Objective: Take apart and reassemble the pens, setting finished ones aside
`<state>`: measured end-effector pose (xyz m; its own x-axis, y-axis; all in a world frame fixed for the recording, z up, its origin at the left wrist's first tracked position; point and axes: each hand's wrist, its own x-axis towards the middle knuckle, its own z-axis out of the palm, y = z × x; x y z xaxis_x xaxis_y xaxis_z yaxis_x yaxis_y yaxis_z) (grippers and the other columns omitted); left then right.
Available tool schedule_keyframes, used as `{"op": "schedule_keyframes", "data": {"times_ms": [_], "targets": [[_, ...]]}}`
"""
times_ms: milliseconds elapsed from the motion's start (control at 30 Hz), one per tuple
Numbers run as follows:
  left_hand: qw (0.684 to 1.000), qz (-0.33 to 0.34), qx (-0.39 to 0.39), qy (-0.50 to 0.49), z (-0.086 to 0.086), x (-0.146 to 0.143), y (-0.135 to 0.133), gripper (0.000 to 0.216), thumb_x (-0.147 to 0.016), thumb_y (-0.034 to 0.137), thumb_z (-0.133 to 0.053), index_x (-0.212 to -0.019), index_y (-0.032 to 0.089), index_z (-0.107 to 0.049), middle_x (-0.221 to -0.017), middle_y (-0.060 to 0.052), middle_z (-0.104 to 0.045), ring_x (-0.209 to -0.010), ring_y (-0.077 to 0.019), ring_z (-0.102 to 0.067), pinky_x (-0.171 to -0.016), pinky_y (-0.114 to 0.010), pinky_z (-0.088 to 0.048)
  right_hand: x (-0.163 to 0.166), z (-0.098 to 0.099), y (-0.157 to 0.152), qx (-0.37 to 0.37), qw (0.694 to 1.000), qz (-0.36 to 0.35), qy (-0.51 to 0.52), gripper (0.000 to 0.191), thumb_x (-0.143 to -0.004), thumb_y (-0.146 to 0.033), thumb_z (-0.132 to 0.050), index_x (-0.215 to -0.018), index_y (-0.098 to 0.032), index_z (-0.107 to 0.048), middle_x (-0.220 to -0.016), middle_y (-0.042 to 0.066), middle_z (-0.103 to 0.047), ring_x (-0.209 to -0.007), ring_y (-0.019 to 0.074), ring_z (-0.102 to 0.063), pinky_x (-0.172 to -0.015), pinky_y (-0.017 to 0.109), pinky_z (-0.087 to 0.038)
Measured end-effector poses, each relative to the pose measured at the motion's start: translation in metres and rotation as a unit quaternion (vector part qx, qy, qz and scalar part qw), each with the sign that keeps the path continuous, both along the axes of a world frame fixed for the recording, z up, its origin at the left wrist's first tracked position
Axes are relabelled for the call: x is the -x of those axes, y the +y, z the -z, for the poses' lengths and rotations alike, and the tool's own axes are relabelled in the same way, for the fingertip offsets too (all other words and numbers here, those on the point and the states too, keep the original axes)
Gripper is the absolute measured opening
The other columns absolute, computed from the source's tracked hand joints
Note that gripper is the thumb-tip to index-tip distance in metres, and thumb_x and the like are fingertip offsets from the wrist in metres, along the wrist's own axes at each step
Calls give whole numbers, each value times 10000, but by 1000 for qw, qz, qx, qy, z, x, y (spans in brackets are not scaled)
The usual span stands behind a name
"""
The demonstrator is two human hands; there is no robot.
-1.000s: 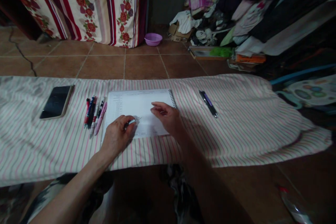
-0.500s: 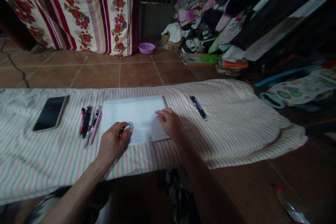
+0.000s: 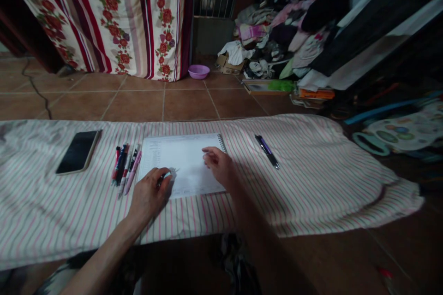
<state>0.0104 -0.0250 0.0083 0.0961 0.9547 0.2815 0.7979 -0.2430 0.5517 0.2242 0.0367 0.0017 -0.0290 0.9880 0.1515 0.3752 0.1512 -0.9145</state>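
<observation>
A spiral notebook (image 3: 187, 156) lies open on a striped cloth (image 3: 311, 175). My left hand (image 3: 148, 196) rests at the page's lower left, closed around a pen (image 3: 165, 176) whose tip touches the paper. On the right part of the page lies my right hand (image 3: 218, 166), fingers loosely curled and pressing the paper, holding nothing that I can see.
Several pens (image 3: 125, 168) lie in a row left of the notebook, and a dark phone (image 3: 78, 151) further left. A dark pen (image 3: 266, 151) lies to the right. Beyond the cloth are floor tiles, a purple bowl (image 3: 198, 71), a floral curtain (image 3: 114, 14) and piled clothes (image 3: 287, 41).
The camera view shifted slightly. My left hand drew the pen a little toward the page's lower left; my right hand stayed on the page.
</observation>
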Motion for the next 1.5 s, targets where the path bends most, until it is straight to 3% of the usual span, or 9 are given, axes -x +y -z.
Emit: {"op": "schedule_keyframes", "data": {"times_ms": [133,367,533,767,1033,1500], "targets": [[1000,-15,7,9,2,-3,4,248,-862,330,-408,-928,178,-593,-812,-40,-635,-703,-167,-609,-636,-279,-461,13,-6,-3,98,982,-43,155,174,-729,-326,-565,-832,-187,-585,-629,-9,-598,-525,108,-551,-505,239,-432],[999,-26,-2,38,2,-10,12,240,-870,303,-410,-961,170,-589,-803,-34,-623,-678,-161,-596,-608,-264,-441,22,-15,-9,169,935,-50,307,235,-670,-339,-684,-865,-212,-652,-734,-18,-616,-655,90,-550,-655,247,-446],[997,-42,-47,50,-1,-13,15,224,-882,289,-409,-968,176,-581,-830,-30,-633,-656,-140,-595,-576,-240,-421,30,-17,-9,202,907,-44,367,254,-635,-294,-720,-877,-230,-673,-715,-36,-593,-640,69,-515,-656,222,-421],[990,-52,-119,52,-2,-20,17,198,-885,278,-423,-946,174,-580,-807,-26,-638,-631,-126,-600,-531,-220,-405,42,-19,-8,223,886,-29,406,256,-593,-313,-734,-824,-211,-686,-707,-27,-573,-613,63,-482,-580,204,-383],[988,-50,-137,58,0,-24,18,191,-883,271,-427,-944,174,-580,-814,-28,-645,-639,-126,-607,-544,-218,-426,47,-21,-7,244,866,-28,435,311,-552,-299,-756,-827,-181,-675,-726,-17,-601,-627,61,-505,-591,195,-398],[990,-45,-117,57,-3,-23,18,197,-887,266,-418,-963,173,-575,-815,-28,-639,-641,-126,-601,-561,-226,-426,49,-18,-5,226,898,7,377,272,-580,-319,-721,-824,-213,-666,-801,7,-660,-618,89,-522,-562,216,-392]]}}
